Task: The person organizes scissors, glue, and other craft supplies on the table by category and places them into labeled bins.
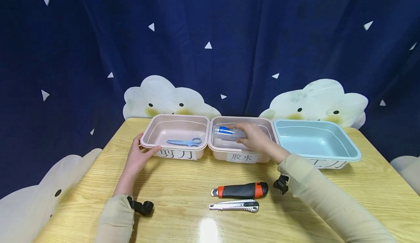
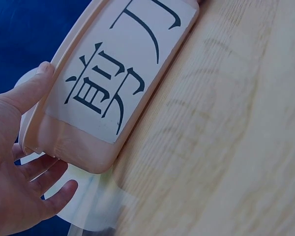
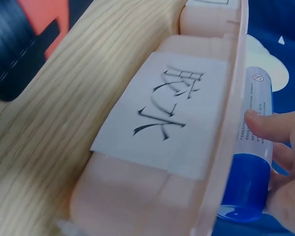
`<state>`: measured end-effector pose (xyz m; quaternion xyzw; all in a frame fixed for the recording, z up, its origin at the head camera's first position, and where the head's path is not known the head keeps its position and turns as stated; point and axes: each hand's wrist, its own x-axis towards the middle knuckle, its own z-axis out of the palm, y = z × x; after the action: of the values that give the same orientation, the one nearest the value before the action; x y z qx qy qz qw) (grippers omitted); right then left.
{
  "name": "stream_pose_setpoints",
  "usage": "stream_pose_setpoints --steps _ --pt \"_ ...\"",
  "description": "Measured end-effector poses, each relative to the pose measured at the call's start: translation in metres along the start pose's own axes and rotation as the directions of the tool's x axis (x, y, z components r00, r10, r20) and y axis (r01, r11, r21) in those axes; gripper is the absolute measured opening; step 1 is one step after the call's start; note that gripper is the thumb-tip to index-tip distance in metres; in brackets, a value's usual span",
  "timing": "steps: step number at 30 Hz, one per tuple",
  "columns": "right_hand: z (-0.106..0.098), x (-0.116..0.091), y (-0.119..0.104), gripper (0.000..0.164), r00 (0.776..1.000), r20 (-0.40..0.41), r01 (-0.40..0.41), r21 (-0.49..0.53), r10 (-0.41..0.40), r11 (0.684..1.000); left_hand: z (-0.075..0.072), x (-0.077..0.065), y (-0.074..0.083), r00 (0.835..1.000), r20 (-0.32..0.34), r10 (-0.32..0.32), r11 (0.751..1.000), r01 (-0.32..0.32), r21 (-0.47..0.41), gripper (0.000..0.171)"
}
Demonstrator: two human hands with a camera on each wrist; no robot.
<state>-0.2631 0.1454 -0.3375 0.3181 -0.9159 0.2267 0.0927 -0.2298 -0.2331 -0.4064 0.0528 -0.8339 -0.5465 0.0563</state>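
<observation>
My left hand (image 1: 139, 157) holds the near left corner of a pink bin (image 1: 149, 145), thumb along the front rim and fingers around the side. Inside that bin lie blue scissors (image 1: 185, 142). Over the middle pink bin (image 1: 218, 155), my right hand (image 1: 254, 135) grips a glue bottle (image 1: 226, 132) lying sideways. In the right wrist view the bottle (image 3: 254, 123) shows a pale printed label and a blue end, with the thumb pressed on the label. In the left wrist view the pink bin's label (image 2: 103, 83) faces the camera, and some fingers stick out below the rim.
A light blue bin (image 1: 315, 142) stands to the right of the pink ones. On the table in front lie a black and red utility knife (image 1: 239, 191) and a silver utility knife (image 1: 229, 205). A dark blue curtain (image 1: 183, 53) hangs behind the table.
</observation>
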Motion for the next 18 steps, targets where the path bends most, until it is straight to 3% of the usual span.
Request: stream_pose_setpoints --steps 18 --pt "0.016 -0.004 0.036 0.043 0.989 0.073 -0.133 0.005 0.132 0.991 0.000 0.002 -0.002 1.000 -0.007 0.003 1.000 -0.003 0.003 0.091"
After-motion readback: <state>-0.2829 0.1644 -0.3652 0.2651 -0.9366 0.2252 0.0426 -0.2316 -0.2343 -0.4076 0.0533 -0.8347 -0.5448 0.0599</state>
